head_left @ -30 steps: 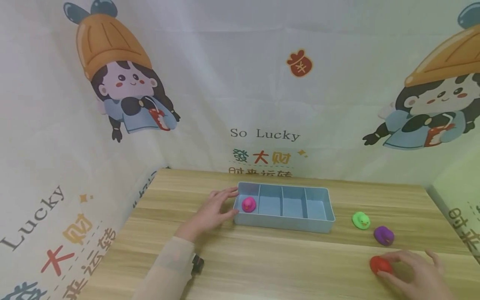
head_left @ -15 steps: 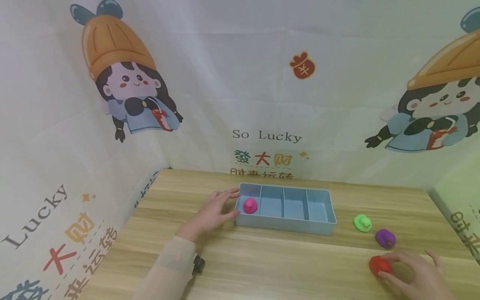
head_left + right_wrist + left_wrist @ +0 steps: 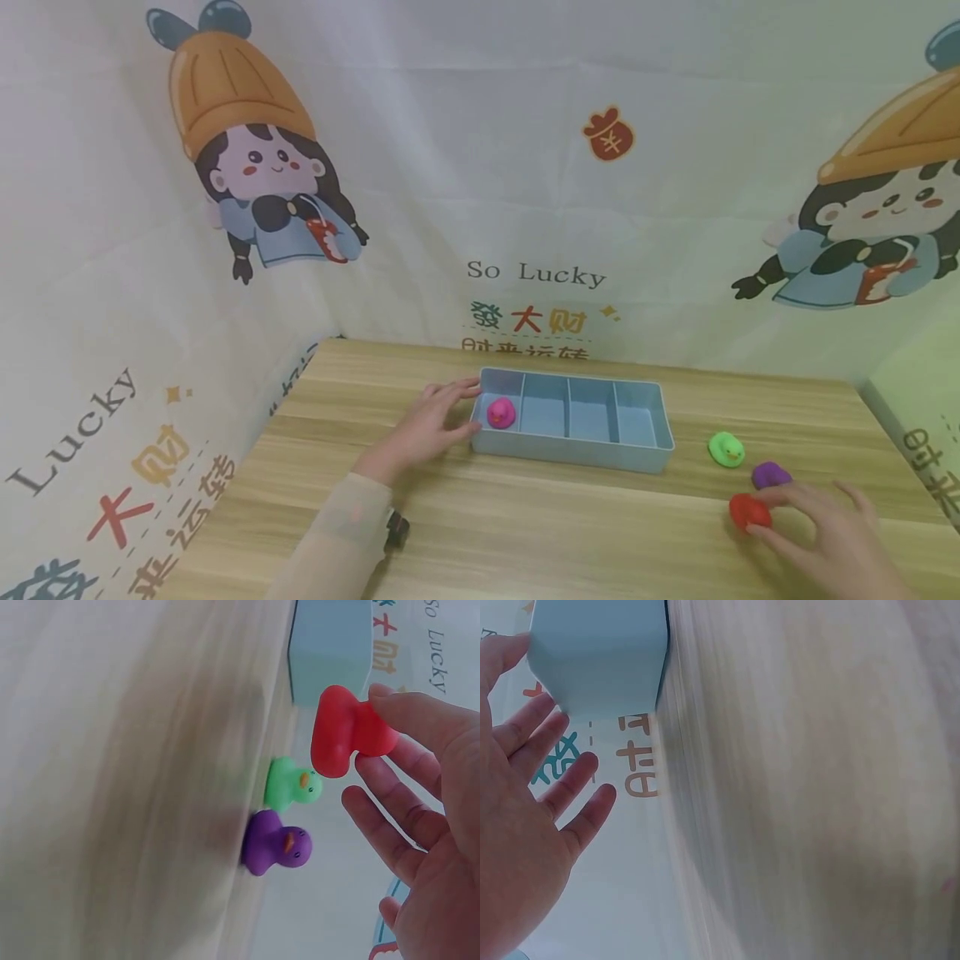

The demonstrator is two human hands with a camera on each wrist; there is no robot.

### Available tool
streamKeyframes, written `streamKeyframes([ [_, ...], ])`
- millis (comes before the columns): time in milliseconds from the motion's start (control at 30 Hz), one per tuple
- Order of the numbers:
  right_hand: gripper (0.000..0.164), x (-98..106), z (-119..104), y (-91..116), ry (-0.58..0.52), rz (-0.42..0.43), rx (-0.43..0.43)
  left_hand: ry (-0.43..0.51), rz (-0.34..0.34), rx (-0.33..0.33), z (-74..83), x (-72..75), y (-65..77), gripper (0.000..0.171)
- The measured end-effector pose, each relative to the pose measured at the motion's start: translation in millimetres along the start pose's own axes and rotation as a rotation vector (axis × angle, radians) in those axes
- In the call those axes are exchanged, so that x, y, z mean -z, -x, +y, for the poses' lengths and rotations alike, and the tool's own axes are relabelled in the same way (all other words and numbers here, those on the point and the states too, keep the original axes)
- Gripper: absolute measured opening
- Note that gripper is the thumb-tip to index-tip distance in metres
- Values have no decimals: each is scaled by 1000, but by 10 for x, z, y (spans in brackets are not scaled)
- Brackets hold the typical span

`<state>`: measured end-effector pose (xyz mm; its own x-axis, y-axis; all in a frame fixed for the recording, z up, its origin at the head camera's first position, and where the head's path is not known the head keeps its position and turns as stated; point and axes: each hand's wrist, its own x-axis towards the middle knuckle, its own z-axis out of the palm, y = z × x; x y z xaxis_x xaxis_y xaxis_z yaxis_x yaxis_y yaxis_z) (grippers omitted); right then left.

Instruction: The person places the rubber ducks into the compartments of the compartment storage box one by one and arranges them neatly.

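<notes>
On the tabletop: 4 toy ducks total, 1 each of pink, green, purple and red, plus 1 blue-grey tray (image 3: 573, 451) w/ 4 compartments in a row (3 dividers). Pink duck (image 3: 501, 414) sits in the leftmost one. Green duck (image 3: 727, 450) is on bare wood just past the tray's right end, purple duck (image 3: 770, 476) is near it, a bit closer to the person. Red duck (image 3: 744, 512) is in the R hand, and per the R wrist cam it looks to be up off the surface.

Table (image 3: 570, 533) is light wood w/ streaky grain. Pale printed cloth (image 3: 420, 208) hangs behind and at both sides: 2 cartoon figs in orange hats (L one (image 3: 262, 162), R one (image 3: 877, 200) cut off by the frame), 1 red pouch (image 3: 609, 135), "So Lucky" lettering (image 3: 536, 274) etc.

Hands, 2 of them: L hand (image 3: 420, 429) is spread, fingers pretty straight, thumb + a couple of fingertips touching the tray's left end, ring finger and pinky apart from it. Beige sleeve (image 3: 330, 533) on that arm. R hand (image 3: 836, 529) pinches the red duck btwn thumb and fingers, pinky sticking out loose.
</notes>
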<state>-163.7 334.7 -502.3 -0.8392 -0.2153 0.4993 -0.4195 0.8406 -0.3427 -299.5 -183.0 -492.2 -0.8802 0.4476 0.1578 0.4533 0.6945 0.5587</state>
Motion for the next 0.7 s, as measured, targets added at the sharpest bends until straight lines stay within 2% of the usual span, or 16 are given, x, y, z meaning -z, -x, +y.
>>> streamKeyframes([
  [333,43,-8,-160,-240,-48,2,10,-5,-11,-4,11,4,4,63],
  [567,43,-90,-291,-412,-50,66,77,1,-14,0,16,11,7,63],
  [700,45,-112,-352,-511,-77,73,102,2,-7,-1,12,8,1,62],
])
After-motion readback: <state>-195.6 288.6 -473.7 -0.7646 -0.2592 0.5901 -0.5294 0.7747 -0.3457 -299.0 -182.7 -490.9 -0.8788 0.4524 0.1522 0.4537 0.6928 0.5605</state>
